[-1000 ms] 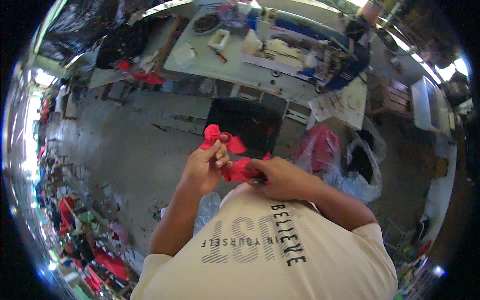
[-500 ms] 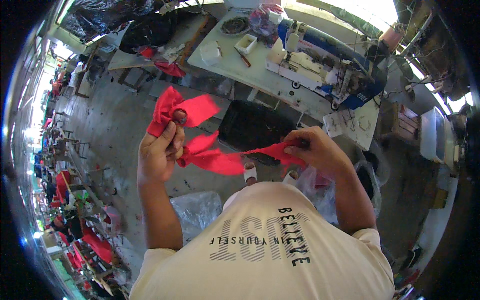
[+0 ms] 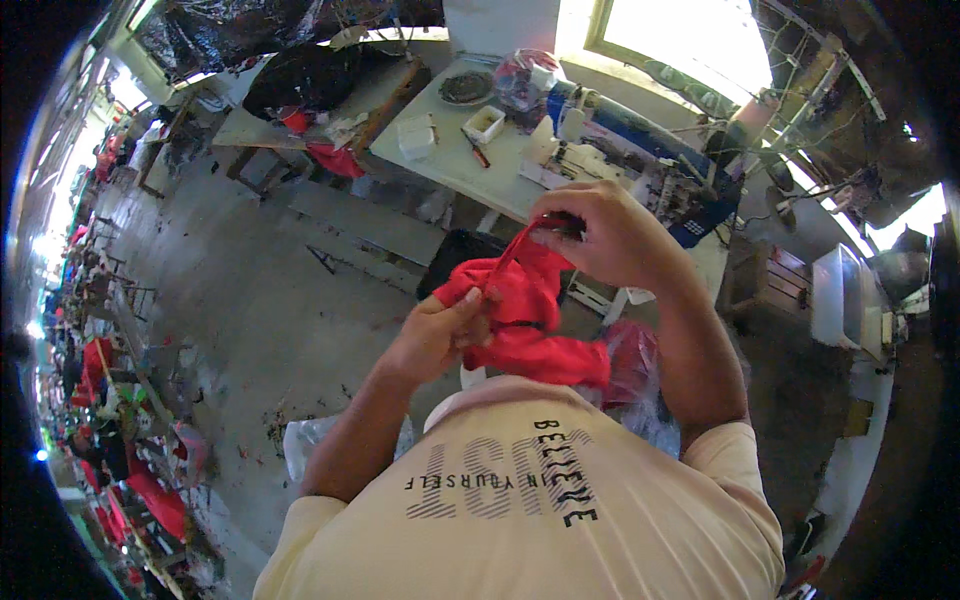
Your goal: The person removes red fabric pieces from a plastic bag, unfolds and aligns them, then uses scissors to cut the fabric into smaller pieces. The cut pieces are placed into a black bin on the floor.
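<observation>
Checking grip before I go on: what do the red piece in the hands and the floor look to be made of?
Red piece: soft matte fabric, it seems; it bunches and folds, one strip pulled taut between left hand and right hand. Floor: bare grey concrete, dull and stained, by its look.

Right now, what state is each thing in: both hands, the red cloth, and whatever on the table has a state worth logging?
left hand: shut, pinching the cloth's lower part
right hand: shut, raised, gripping one end of the cloth
red cloth: held up off any surface, bunched, one strip pulled taut between the hands
white table: cluttered
small white box: open, upright on the table
</observation>
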Tool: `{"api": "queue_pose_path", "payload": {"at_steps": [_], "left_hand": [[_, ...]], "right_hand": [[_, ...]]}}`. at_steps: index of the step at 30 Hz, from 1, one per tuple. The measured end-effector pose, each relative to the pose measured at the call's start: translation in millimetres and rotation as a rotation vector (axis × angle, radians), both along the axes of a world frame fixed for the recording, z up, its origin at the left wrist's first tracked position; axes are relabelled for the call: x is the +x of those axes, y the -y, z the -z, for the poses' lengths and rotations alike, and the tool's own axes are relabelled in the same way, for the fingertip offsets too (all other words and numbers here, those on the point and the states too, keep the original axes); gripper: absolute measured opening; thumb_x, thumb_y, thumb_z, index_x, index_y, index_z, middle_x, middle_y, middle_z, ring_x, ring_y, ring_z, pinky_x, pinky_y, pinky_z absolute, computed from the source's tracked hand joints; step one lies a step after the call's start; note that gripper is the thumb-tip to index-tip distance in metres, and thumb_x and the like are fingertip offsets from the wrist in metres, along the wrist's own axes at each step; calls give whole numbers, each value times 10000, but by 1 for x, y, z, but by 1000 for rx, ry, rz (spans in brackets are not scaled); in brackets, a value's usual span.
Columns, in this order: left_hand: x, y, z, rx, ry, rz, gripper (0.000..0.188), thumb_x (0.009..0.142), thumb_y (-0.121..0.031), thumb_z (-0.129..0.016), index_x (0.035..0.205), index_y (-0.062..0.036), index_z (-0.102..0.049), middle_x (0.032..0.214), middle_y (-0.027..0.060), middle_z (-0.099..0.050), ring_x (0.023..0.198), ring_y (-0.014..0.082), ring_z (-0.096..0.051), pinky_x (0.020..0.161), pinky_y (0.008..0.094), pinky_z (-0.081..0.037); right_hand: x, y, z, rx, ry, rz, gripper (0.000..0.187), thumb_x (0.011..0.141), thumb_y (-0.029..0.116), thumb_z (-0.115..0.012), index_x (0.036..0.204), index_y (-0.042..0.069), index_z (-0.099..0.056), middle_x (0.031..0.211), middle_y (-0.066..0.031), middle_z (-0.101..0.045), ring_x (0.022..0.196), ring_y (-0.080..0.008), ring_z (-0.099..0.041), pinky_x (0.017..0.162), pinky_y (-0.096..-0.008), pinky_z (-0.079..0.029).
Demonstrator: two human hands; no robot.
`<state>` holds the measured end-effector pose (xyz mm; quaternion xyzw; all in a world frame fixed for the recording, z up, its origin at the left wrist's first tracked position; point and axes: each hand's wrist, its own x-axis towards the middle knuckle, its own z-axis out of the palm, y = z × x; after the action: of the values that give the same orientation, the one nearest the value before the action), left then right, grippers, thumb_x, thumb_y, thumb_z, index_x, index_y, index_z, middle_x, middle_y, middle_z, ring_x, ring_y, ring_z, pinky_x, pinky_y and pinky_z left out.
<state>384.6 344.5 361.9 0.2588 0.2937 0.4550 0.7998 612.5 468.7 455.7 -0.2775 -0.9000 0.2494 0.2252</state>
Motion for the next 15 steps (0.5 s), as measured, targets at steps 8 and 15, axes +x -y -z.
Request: {"api": "queue_pose_path", "payload": {"at_steps": [8, 15], "left_hand": [[-35, -2, -41, 159, -780, -122, 198, 994, -193, -540, 1118, -59, -618, 755, -59, -541, 610, 44, -436, 565, 239, -376], [-44, 0, -18, 5, -883, -92, 210, 1000, -220, -525, 1117, -61, -599, 834, 18, -629, 667, 101, -551, 622, 277, -476]], "right_hand": [[29, 0, 44, -434, 186, 116, 232, 903, 238, -674, 929, 7, -675, 773, -98, -674, 698, -155, -609, 677, -323, -489], [-7, 39, 39, -644, -42, 203, 231, 928, 247, -619, 1001, 47, -710, 796, -113, -687, 691, -166, -609, 683, -335, -498]]}}
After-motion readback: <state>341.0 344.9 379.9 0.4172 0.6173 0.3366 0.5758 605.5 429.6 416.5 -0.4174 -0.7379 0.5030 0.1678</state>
